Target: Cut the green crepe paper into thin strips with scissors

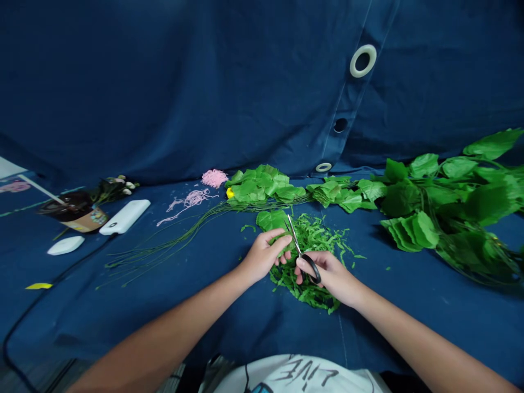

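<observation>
Scissors (301,254) at centre, blades slightly parted, right by the left hand's fingertips! The right hand (327,273) grips the handles while the left hand (264,256) pinches a green scrap (282,245) — bit of leaf, by the look of it. Beneath them sprawls a broad heap of shreds (321,237), so the snipping looks well along. Just beyond, a single leaf (271,219), and behind it a leaf stack (257,186) — all uncut. Greenery (470,194) crowds the right; pink threads (190,202) and a cup (84,216) hold the desk's (102,305) left.
</observation>
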A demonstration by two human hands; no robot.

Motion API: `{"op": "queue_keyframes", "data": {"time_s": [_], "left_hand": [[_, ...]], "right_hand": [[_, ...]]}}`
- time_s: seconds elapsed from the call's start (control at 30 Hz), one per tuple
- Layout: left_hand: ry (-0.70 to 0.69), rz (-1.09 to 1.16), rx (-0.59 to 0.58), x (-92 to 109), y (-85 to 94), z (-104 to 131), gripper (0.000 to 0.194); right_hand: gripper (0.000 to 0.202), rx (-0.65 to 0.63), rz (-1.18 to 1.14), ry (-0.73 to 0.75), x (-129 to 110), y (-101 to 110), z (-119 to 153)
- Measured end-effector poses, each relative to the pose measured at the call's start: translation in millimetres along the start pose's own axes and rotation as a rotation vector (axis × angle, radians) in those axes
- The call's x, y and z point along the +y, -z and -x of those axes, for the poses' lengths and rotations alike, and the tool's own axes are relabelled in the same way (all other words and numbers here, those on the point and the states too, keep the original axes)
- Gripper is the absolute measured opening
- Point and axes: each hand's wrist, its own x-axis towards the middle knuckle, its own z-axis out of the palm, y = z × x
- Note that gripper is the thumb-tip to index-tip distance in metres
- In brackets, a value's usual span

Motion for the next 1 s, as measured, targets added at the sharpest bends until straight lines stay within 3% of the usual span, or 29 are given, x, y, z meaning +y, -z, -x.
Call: {"op": "queue_keyframes", "data": {"time_s": [0.57,1.0], "left_hand": [[0.012,0.019,-0.010,3.4,-1.4,1.5,0.028],[-0.013,-0.021,-0.014,7.3,-3.4,5.7,0.028]], "right_hand": [[0.046,0.021,-0.010,0.027,6.4,-0.3,-1.7],[0.047,-0.038,-0.009,0.010,0.1,2.5,-0.8]]}}
